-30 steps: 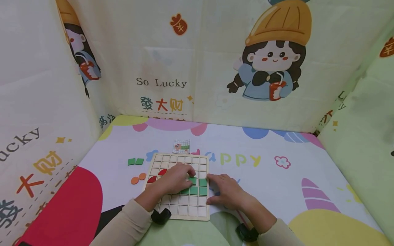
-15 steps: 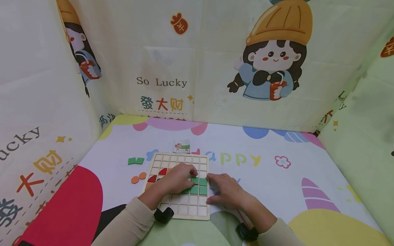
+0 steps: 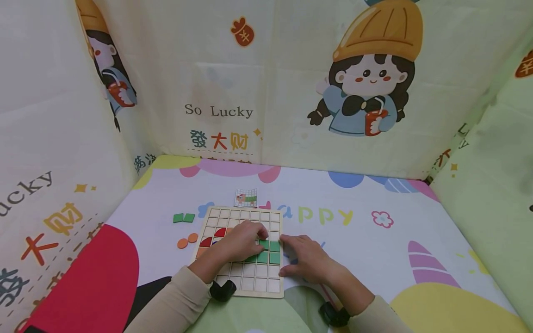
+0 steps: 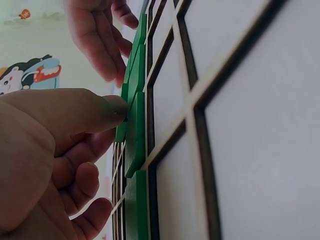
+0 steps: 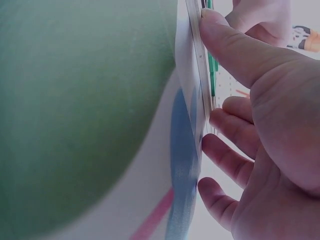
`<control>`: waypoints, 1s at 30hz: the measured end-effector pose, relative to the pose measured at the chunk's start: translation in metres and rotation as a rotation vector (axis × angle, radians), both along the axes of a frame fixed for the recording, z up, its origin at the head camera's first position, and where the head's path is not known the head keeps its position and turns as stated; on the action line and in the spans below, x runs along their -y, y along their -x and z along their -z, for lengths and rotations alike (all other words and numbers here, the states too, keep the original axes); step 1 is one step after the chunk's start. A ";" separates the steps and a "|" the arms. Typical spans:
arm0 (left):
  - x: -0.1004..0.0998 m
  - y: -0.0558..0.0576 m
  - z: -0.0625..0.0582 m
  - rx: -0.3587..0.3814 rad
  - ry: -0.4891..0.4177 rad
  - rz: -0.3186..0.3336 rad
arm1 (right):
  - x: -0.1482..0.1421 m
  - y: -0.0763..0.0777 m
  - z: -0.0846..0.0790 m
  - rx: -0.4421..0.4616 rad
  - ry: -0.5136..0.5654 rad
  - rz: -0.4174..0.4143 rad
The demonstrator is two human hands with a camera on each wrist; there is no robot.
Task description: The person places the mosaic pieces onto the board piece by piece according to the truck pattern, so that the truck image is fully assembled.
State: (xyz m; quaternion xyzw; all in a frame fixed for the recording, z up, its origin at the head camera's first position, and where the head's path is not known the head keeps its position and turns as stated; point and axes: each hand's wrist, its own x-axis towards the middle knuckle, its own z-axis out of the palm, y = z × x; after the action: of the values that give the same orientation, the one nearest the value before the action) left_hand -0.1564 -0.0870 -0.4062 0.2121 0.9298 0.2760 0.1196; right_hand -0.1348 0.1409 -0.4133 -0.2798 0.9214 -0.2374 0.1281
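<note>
A wooden grid board (image 3: 255, 294) lies on the table with green square tiles (image 3: 274, 258) and red quarter-round tiles (image 3: 220, 232) in its cells. My left hand (image 3: 243, 240) reaches over the board and pinches a green square tile (image 3: 263, 243) at a cell in the upper green row. In the left wrist view the thumb (image 4: 112, 109) presses against that tile; the index fingertip is partly hidden behind it. My right hand (image 3: 310, 259) rests against the board's right edge, its thumb (image 5: 215, 25) and fingers spread along the rim. The left forearm and hand cover part of the board's pattern.
Two loose green square tiles (image 3: 183, 218) and two orange round tiles (image 3: 187, 241) lie left of the board. A small pattern card (image 3: 246, 198) lies behind it. Printed cloth walls (image 3: 283, 92) surround the table at the back and sides.
My left hand has shifted slightly right with the green tile, which now lines up closer to its green neighbour. The right hand has stayed at the board's edge.
</note>
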 end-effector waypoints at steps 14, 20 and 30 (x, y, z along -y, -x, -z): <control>-0.001 0.001 -0.001 0.013 0.008 -0.014 | 0.000 0.001 0.000 0.010 -0.010 0.004; 0.000 0.001 -0.002 0.016 0.005 -0.013 | -0.001 0.001 0.000 0.005 -0.008 0.003; 0.000 0.001 -0.002 0.038 0.001 -0.019 | -0.001 0.002 0.001 0.011 -0.013 0.002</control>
State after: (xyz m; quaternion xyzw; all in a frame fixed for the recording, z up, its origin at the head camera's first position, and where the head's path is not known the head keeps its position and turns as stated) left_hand -0.1576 -0.0871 -0.4040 0.1979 0.9295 0.2805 0.1346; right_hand -0.1365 0.1418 -0.4138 -0.2769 0.9225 -0.2329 0.1346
